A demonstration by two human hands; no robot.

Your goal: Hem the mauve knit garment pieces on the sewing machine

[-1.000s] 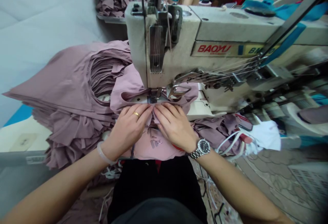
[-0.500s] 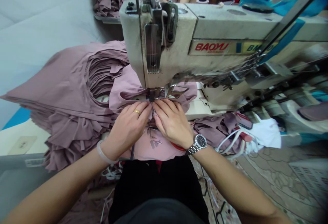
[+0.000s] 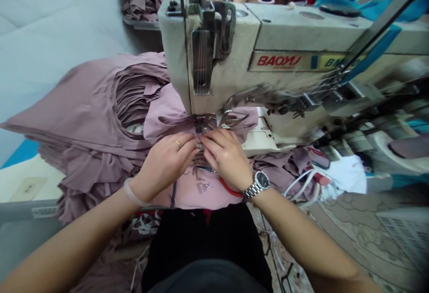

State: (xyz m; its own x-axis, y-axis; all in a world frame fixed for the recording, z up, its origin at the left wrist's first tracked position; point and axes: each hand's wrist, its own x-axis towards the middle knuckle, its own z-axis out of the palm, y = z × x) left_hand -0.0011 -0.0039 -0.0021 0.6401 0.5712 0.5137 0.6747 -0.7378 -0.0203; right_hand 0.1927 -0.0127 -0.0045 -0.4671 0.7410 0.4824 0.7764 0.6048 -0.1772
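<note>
A mauve fabric piece (image 3: 169, 107) lies under the presser foot of the sewing machine (image 3: 214, 69), some of it spreading left and some showing behind the foot. Just in front of the foot, my left hand (image 3: 174, 153) and my right hand (image 3: 226, 154) meet almost fingertip to fingertip. Both are closed, pinching the fabric's near edge, though the fingers cover most of what they grip. Beneath my right hand, a pair of scissors with a red handle (image 3: 229, 189) rests on a pink cloth (image 3: 208, 197); its blades are partly hidden.
To the left, a thick stack of mauve cut pieces (image 3: 77, 101) hangs over the table edge. Crumpled mauve fabric (image 3: 284, 168) and a white cloth (image 3: 350, 174) lie on the right. Thread guides and a metal bar stand close to the machine head. Another person's limb shows behind the machine.
My fingers have drawn in from lying flatter to a tighter pinch, and my left hand has lowered slightly. More of the scissors shows under my right hand.
</note>
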